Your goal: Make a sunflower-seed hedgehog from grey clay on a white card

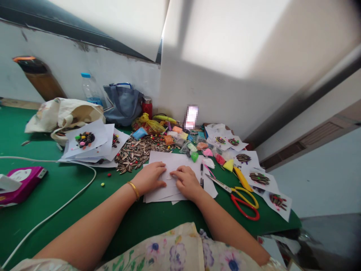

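Observation:
A stack of white paper sheets [160, 194] lies on the table in front of me, its edges a little uneven. My left hand [150, 176] rests on the left part of the top sheet, fingers stretched out and thumb apart. On the right part lies my right hand [187, 181], its index finger pointing left and touching the paper, the other fingers partly bent. A faint pale mark or scrap shows near that fingertip; I cannot make out which. Right beside the hand a black pen [201, 175] lies on the paper. Scissors [237, 194] with red and yellow handles lie farther right.
Sunflower seeds [138, 150] are heaped behind the paper, near bags of coloured clay [194, 156]. Sheets with seed designs [84, 141] lie at left, others [261, 178] at right. A yellow cutter [243, 178] touches the scissors. A white cable [70, 201] crosses the left side.

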The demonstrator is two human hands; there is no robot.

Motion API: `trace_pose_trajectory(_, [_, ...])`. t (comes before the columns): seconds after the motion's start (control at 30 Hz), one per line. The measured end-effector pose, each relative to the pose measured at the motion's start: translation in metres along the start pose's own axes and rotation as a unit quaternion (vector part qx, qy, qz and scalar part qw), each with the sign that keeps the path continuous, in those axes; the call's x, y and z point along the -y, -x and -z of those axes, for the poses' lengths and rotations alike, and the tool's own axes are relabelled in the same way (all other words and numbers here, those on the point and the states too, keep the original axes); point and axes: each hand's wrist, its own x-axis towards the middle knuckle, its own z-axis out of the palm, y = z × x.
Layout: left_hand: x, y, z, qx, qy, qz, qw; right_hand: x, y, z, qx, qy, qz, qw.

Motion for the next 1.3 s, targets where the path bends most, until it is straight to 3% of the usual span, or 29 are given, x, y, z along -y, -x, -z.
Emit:
trace_pose_trajectory(0.73, [0.0031,0.0006,-0.0023,-0.013,0.023,-0.008,1.0,0.0024,0.0007,-0.0001,-0.002,0.009,0.008,1.0])
trace_pose_trajectory(1.0, [0.0,0.001,0.0008,-0.002,0.011,0.001,1.0,-0.0011,0.0006,-0.0006,-0.023,-0.012,0.013,1.0])
trace_pose_trajectory(1.2, [0.0025,0.001,-0.0021,-0.003,0.009,0.001,1.0,-0.0037,0.0015,0.0017,-0.08,-0.05,0.012,0.995])
trace_pose_trajectory(1.3, [0.0035,0.001,-0.0032,-0.002,0.013,0.0,1.0,-0.0026,0.0017,0.0021,-0.066,-0.055,0.016,0.996])
